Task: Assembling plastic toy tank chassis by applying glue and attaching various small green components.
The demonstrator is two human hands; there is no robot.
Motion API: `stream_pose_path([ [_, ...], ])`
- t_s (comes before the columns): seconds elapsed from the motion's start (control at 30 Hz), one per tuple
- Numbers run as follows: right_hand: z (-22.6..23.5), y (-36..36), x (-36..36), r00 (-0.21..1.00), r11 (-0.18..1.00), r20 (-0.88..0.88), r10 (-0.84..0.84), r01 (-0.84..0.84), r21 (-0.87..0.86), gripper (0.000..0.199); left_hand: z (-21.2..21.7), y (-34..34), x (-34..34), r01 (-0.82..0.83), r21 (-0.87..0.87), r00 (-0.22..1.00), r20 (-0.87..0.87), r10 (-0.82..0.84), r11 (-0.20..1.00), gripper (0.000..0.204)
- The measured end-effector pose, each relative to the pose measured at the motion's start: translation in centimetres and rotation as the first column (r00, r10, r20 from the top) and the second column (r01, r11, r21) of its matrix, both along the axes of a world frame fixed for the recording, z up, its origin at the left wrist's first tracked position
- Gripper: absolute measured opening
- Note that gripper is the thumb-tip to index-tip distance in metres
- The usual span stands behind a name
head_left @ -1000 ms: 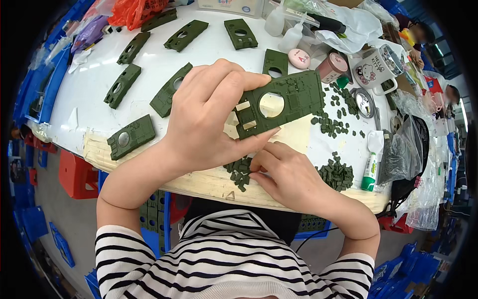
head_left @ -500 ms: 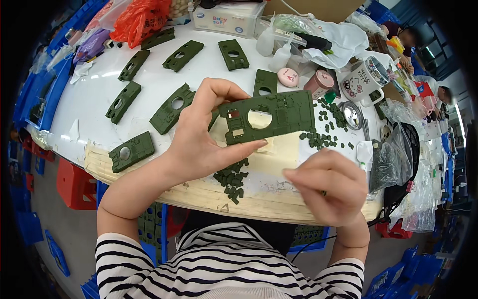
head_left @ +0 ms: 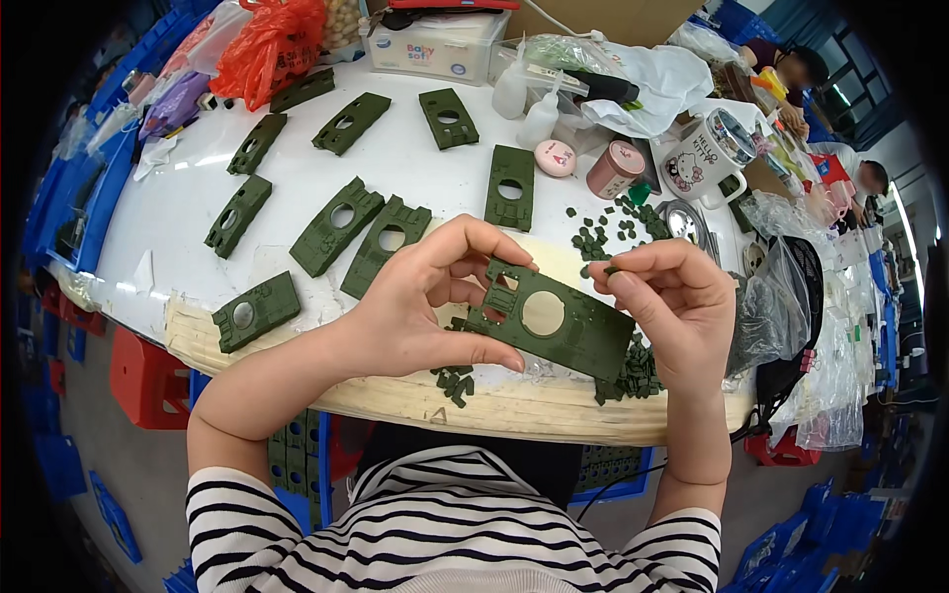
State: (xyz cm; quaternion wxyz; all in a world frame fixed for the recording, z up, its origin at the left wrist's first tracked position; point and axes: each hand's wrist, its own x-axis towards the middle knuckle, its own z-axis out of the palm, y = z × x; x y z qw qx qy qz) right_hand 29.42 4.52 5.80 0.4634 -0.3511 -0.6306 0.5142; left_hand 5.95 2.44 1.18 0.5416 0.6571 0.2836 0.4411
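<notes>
Left hand point(head_left: 415, 316) clamped on green plate point(head_left: 554, 331), thumb under, fingers curled over. Right hand point(head_left: 677, 311) pinching small green piece point(head_left: 613, 269) at plate's edge. Flat, rectangular, one round hole.

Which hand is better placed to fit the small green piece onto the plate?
Right. The right hand pinches a small green piece at its fingertips, just above the green plate. The left hand is taken up gripping the plate's left end, so it probably serves best steadying it.
</notes>
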Motion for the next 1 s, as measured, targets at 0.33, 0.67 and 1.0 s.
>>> stream_pose_path([
  [0.33, -0.8, 0.6, 0.0, 0.989, 0.992, 0.128, 0.080, -0.091, 0.082, 0.007, 0.3, 0.0, 0.4, 0.116, -0.255, 0.977, 0.203, -0.064, 0.960, 0.072],
  [0.67, -1.8, -0.5, -1.5, 0.948, 0.951, 0.314, 0.053, -0.144, 0.272, 0.008, -0.1, -0.5, 1.3, 0.183, -0.302, 0.962, 0.250, -0.108, 0.936, 0.064],
  [1.0, -2.0, -0.9, -2.0, 0.924, 0.937, 0.380, 0.045, -0.171, 0.305, 0.007, -0.1, -0.6, 1.4, 0.150, -0.322, 0.983, 0.152, -0.105, 0.935, 0.065],
])
